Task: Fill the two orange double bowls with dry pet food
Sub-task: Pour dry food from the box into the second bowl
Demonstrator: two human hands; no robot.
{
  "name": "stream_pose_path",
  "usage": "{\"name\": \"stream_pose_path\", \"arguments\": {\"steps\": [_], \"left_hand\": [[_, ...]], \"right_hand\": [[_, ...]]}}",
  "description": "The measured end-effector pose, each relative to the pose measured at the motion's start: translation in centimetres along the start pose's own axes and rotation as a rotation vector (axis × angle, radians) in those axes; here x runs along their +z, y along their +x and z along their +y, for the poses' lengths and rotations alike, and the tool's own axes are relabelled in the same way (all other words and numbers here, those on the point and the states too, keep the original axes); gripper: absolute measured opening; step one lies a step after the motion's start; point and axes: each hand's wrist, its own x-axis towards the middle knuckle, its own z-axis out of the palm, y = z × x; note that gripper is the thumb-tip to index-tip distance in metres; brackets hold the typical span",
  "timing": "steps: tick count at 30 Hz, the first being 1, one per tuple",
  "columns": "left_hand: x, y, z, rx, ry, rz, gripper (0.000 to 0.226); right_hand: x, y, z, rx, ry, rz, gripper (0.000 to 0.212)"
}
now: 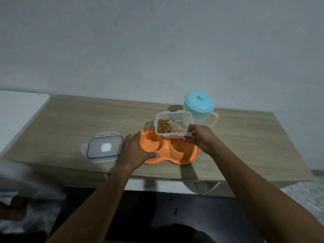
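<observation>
An orange double bowl (182,151) lies on the wooden table near its front edge; both of its wells look bare. My left hand (135,149) rests on the bowl's left rim, thumb along the front edge. My right hand (201,137) grips a clear plastic container (172,124) by its near right side and holds it tilted over the bowl's left well. Brown dry pet food (164,128) is heaped in the container's left end. Only one orange double bowl is in view.
The container's clear lid with a blue seal (105,147) lies flat left of the bowl. A pitcher with a teal lid (199,107) stands behind the container. The wooden table (70,123) meets a white surface (17,111) at the left. A grey wall rises behind.
</observation>
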Motion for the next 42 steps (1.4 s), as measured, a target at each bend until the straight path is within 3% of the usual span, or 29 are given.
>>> {"name": "stream_pose_path", "arguments": {"steps": [4, 9, 15, 26, 33, 42], "left_hand": [[-0.1, -0.4, -0.2, -0.062, 0.002, -0.029, 0.103], [0.2, 0.2, -0.9, -0.113, 0.009, -0.062, 0.108], [0.3, 0.3, -1.2, -0.109, 0.012, -0.079, 0.108], [0.8, 0.8, -1.7, -0.13, 0.029, -0.094, 0.115], [0.8, 0.9, -1.7, -0.136, 0.038, -0.104, 0.117], [0.9, 1.0, -1.9, -0.134, 0.051, -0.111, 0.118]], "right_hand": [[-0.4, -0.4, -0.4, -0.096, -0.091, -0.066, 0.022], [-0.6, -0.6, -0.5, -0.252, -0.182, -0.193, 0.045], [0.1, -1.6, -0.5, -0.4, -0.344, -0.219, 0.046], [0.9, -1.9, -0.9, -0.491, -0.45, -0.251, 0.054], [1.1, -2.0, -0.9, -0.527, -0.517, -0.249, 0.049], [1.3, -1.5, -0.7, -0.549, -0.59, -0.211, 0.064]]}}
